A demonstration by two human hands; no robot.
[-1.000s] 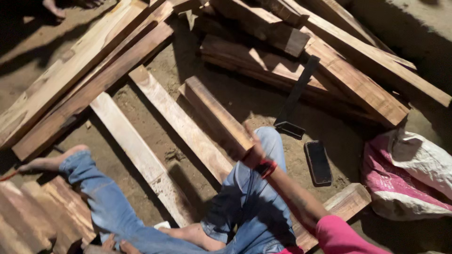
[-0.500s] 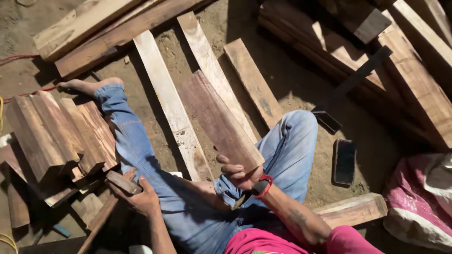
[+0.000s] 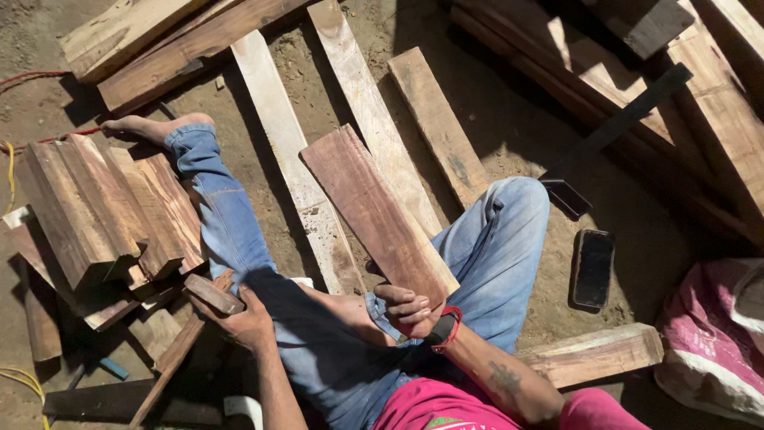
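Gripping the near end of a long reddish-brown wooden plank, the right hand is closed around its edge; the plank's long axis runs away over the lap toward the sandy ground. The left hand clasps a short dark wood block beside the stacked offcuts.

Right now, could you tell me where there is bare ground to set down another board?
Bare dirt lies between the short plank and the black tool, reaching the phone. A smaller patch lies left of the pale plank. It is crowded around the left hand, by the stacked blocks.
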